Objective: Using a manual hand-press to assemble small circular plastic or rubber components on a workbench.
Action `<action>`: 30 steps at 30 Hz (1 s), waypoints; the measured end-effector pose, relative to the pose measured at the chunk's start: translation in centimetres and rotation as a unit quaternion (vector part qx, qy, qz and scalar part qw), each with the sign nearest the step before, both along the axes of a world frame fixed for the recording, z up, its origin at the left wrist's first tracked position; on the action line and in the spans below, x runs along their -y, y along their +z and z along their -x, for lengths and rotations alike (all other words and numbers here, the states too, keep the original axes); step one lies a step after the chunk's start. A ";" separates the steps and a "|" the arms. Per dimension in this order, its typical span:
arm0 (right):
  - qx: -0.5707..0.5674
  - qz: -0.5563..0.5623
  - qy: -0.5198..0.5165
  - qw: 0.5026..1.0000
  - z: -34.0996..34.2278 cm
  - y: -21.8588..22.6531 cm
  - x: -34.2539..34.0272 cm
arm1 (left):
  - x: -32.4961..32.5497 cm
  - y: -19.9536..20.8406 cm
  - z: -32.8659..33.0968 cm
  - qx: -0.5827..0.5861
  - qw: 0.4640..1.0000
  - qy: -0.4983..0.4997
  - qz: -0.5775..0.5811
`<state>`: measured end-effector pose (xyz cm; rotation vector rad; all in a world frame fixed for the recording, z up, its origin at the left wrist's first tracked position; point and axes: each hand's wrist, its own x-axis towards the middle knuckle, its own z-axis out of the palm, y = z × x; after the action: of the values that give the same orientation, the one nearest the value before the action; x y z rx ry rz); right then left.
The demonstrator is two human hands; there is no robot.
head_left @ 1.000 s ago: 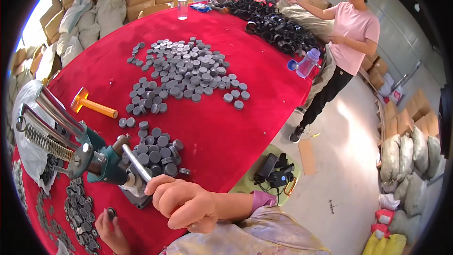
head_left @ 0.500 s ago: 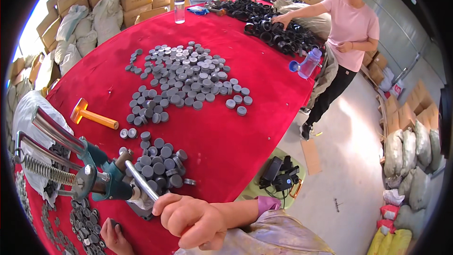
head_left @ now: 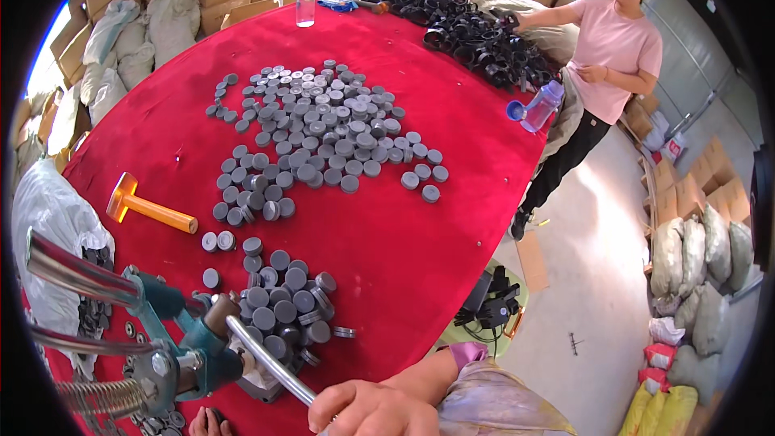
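Your broad, cloth-covered red table point(head_left: 383, 254) is one solid colour. Your round, flat, plastic-looking caps point(head_left: 343, 148) are plain grey, and the block-headed hammer point(head_left: 153, 210) is orange-yellow throughout. Your sturdy metal press point(head_left: 222, 366) wears dark teal-green paint; its slim metal rod lever point(head_left: 273, 366) is bright silver. You have a mauve fabric cuff point(head_left: 468, 353) and a mottled lavender-grey cloth garment point(head_left: 500, 400) with yellowish patches.

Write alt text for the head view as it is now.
A person's right hand grips the metal lever of a green hand press on a red-covered table; the left hand shows at the lower edge. Grey round caps and an orange mallet lie beyond, and someone in pink stands beside black parts.
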<state>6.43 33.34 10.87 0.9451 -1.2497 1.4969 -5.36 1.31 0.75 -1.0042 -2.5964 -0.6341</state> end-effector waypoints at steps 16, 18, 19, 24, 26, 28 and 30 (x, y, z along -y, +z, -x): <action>0.146 -0.104 0.011 0.984 3.8 5.3 2.6 | 3.8 -1.2 1.9 0.067 0.995 0.044 -0.059; 0.153 -0.077 -0.003 0.985 7.1 8.1 4.6 | 4.8 -1.8 3.4 0.099 0.986 0.021 -0.135; 0.179 -0.057 -0.001 0.982 8.8 8.6 5.7 | 4.5 -1.3 3.6 0.097 0.984 0.019 -0.147; 0.303 0.072 0.043 0.949 13.3 13.2 2.0 | -6.5 2.8 1.0 0.162 0.967 -0.033 -0.194; 0.319 0.093 0.040 0.942 13.8 13.7 2.7 | -7.9 2.2 1.2 0.177 0.961 -0.049 -0.206; 0.330 0.075 0.028 0.940 14.3 13.8 1.4 | -8.9 2.1 1.4 0.136 0.971 -0.069 -0.185; 0.333 0.075 0.022 0.940 14.4 13.5 0.7 | -9.4 2.4 1.4 0.114 0.979 -0.085 -0.148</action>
<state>-7.97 32.68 24.38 0.3605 -1.5517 2.0051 -6.75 10.70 3.18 -1.1163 -2.5139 -1.2041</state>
